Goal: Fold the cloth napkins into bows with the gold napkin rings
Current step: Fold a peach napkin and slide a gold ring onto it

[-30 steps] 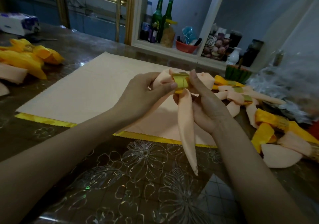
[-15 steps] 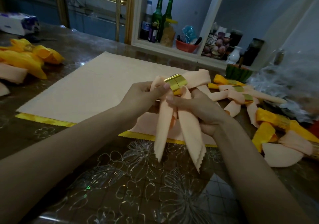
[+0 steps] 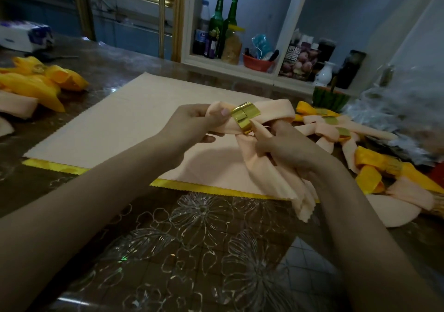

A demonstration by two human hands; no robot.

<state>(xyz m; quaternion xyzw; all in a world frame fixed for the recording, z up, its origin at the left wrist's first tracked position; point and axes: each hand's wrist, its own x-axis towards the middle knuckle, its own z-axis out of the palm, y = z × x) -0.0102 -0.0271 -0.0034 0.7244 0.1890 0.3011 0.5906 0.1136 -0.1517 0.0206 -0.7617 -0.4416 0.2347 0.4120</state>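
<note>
A peach cloth napkin [image 3: 276, 112] folded into a bow shape is held above the table, with a gold napkin ring [image 3: 245, 117] around its middle. My left hand [image 3: 197, 124] grips the bow's left loop, thumb close to the ring. My right hand [image 3: 286, 148] grips the two hanging tails just below the ring; the tails [image 3: 298, 191] droop toward the table edge. Under them lies a flat peach napkin [image 3: 125, 129] on top of a yellow one whose edge [image 3: 211, 188] shows.
Finished peach and yellow bows [image 3: 348, 134] lie in a heap on the right, more yellow and peach napkins [image 3: 36, 83] at the left. A tissue pack [image 3: 24, 35] sits far left. Shelf with green bottles [image 3: 223, 23] and jars stands behind. Crinkled plastic [image 3: 396, 110] lies at right.
The napkin's second tail was drawn down through the ring, and the bow loops spread sideways. My right hand has closed round both tails and shifted them to the right.
</note>
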